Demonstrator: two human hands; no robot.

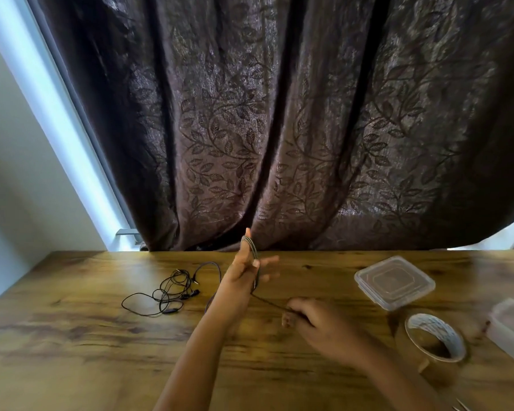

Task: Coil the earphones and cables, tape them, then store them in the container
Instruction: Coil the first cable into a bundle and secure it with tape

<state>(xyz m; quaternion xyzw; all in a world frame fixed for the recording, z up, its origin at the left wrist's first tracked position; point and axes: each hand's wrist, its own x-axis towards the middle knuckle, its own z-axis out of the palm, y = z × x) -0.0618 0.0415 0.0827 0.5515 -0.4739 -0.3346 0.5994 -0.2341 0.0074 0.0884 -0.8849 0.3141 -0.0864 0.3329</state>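
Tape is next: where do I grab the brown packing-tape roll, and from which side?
From above with the right hand, once it frees the thin cable: fingers into the open core of the brown packing-tape roll, thumb outside on the wall. Its core faces up.

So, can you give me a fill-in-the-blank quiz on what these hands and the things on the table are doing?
The left hand has a cable wound around its ____. The right hand pinches a free stretch of the same ____. The black earphones lie loose on the table, to the ____ of the left hand.
Missing words: fingers; cable; left.
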